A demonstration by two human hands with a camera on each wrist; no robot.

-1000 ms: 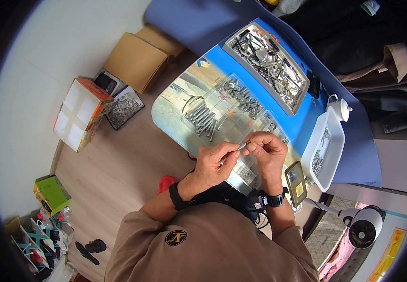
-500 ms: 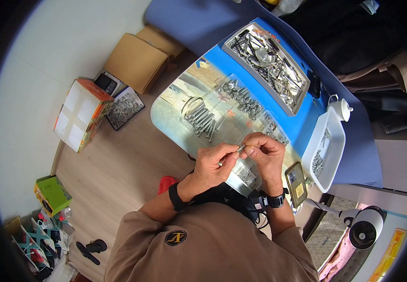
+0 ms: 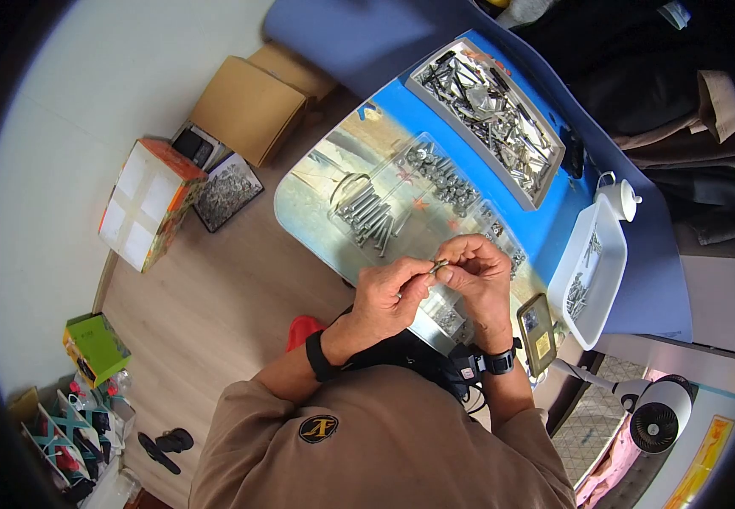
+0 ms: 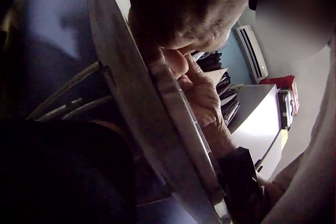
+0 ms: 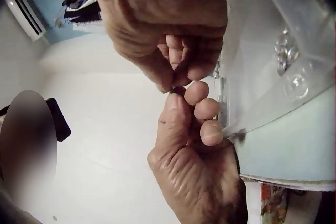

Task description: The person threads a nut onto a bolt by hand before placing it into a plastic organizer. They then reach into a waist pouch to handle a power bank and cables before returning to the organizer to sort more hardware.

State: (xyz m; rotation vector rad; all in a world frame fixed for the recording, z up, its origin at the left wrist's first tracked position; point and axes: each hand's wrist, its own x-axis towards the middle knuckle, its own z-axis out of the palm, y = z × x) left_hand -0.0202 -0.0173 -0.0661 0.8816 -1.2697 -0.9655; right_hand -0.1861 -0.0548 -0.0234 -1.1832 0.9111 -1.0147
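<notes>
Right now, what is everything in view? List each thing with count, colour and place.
Table: one, blue with beach print, centre
Hardware tray: one, grey, table's far side
Divided box: one, clear, on table
Long bolts: several, silver, table's left part
Oblong tray: one, white, right side
Lidded pot: one, white, beyond oblong tray
Fan: one, white and black, lower right
Cartons: two, brown, upper left
Taped box: one, white and orange, left
Small box: one, green, lower left
Metal piece: one visible, silvery, mostly hidden by fingers
Edge clutter: too crowded to count
Left hand: one, pinching the metal piece
Right hand: one, pinching it too
</notes>
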